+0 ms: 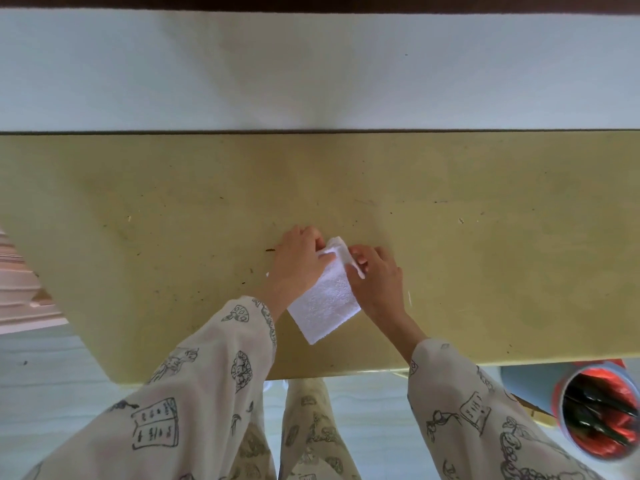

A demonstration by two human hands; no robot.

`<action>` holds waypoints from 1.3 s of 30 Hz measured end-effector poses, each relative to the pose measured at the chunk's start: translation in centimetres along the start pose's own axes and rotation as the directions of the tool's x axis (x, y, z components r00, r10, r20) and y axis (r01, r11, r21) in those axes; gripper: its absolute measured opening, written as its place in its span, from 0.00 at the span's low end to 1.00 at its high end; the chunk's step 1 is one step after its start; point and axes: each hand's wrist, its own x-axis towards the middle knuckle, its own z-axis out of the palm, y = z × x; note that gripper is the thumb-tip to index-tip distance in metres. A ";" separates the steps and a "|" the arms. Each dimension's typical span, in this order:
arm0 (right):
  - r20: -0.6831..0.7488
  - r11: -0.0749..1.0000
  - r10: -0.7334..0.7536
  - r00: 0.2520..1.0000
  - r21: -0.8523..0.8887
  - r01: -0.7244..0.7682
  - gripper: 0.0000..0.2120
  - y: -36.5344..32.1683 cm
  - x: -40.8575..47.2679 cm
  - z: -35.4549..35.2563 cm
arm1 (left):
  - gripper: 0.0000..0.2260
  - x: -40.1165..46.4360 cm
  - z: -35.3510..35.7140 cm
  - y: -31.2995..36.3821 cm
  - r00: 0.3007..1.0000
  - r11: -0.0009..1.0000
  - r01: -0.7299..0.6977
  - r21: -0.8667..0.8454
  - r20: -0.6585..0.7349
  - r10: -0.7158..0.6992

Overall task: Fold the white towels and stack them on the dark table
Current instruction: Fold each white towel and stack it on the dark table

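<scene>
Head view shows the left hand (300, 261) and right hand (375, 276) both pinching the far end of a partly folded white towel (323, 304) lying on the table (173, 209), so another fold toward the person likely follows.

The far part of the small white terry towel (323, 306) is covered by the left hand (300, 261) and the right hand (375, 275), so the shape of its far edge cannot be told. The fingertips of both hands are partly hidden by the cloth. The yellowish flat table top (173, 209) is cut off by the left and right edges. The blue round bin with red plastic liner (599, 410) is cut off at the right edge, and its dark content is too blurred to be named. The 2 printed sleeves (194, 403) are cut off at the bottom edge.
</scene>
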 end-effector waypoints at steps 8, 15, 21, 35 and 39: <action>0.480 0.965 -0.250 0.841 0.049 0.259 0.15 -4.9 1.1 -3.9 | 0.13 -5.4 -6.5 -1.0 0.989 0.936 -0.121 -0.331 0.045 0.144; 0.411 0.812 -0.552 0.725 0.066 0.580 0.08 -16.8 -4.1 -6.2 | 0.13 -15.9 -14.6 -5.1 0.955 0.844 -0.104 -0.525 -0.289 -0.062; 0.454 0.531 -0.774 0.441 0.087 0.843 0.07 -27.2 -15.6 -3.2 | 0.05 -31.5 -18.8 -11.6 0.809 0.860 -0.120 -0.496 -0.550 -0.205; 0.479 -0.051 -0.830 -0.286 0.446 0.893 0.10 -40.5 -60.7 9.8 | 0.07 -84.0 -8.8 -25.2 0.113 0.737 -0.007 -0.676 -0.733 -0.671; 0.452 -0.200 -0.745 -0.491 0.550 0.811 0.10 -43.0 -73.4 14.2 | 0.09 -95.7 -5.2 -27.7 -0.097 0.709 0.085 -0.700 -0.714 -0.693</action>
